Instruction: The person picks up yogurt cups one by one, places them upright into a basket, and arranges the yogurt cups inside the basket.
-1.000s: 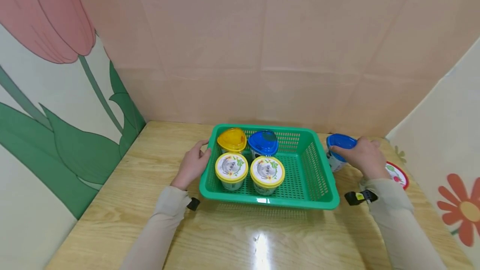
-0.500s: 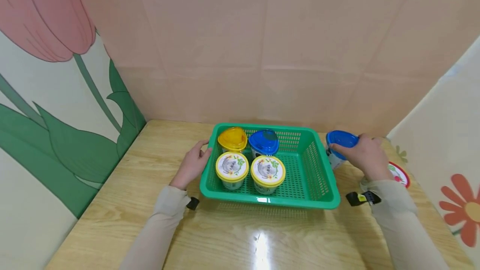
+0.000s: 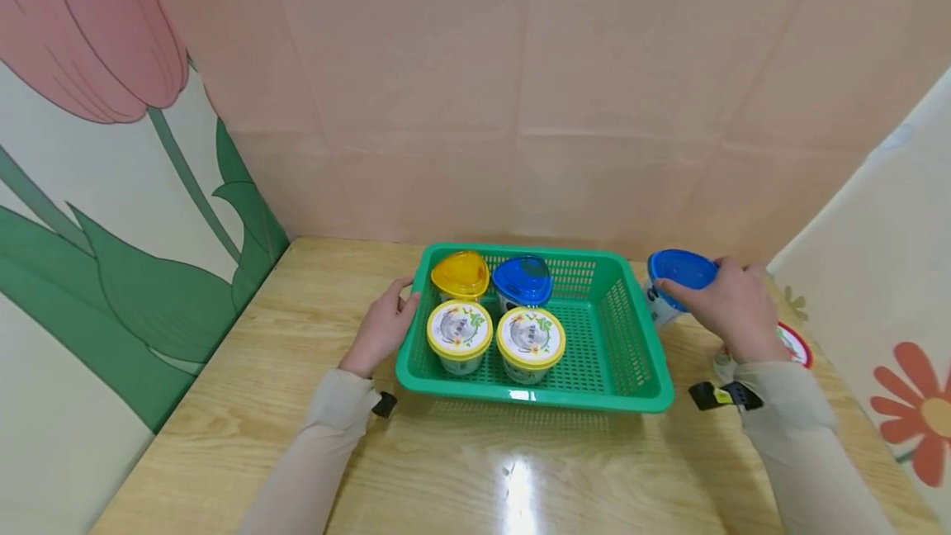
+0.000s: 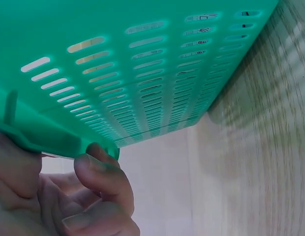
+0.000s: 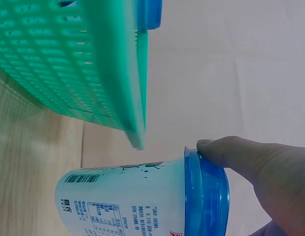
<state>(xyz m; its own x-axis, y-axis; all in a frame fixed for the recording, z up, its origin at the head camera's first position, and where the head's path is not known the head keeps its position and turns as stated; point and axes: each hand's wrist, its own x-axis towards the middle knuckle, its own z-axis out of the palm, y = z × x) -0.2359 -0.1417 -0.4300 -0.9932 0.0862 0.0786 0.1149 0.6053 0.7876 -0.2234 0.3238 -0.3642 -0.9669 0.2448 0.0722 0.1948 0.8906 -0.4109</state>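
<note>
A green plastic basket (image 3: 535, 403) stands on the table. My left hand (image 3: 382, 327) grips its left rim; in the left wrist view the fingers (image 4: 106, 179) curl at the edge. Beyond the basket's right end, my right hand (image 3: 731, 304) holds a white cup with a blue lid (image 3: 682, 269) by the lid. In the right wrist view the thumb presses the lid's edge, and printed text and a barcode show on the cup (image 5: 123, 199). Inside the basket are a yellow-lidded cup (image 3: 461, 275), a blue-lidded cup (image 3: 522, 281) and two tubs with yellow-rimmed lids (image 3: 459, 330).
A tub with a red-rimmed lid (image 3: 797, 345) stands on the wooden table (image 3: 416, 469), partly hidden by my right wrist. A pinkish covering (image 3: 475, 106) rises behind the table, with painted walls on both sides.
My right hand has raised the blue-lidded cup slightly, and its lid now shows more. The left hand and the basket have stayed in place.
</note>
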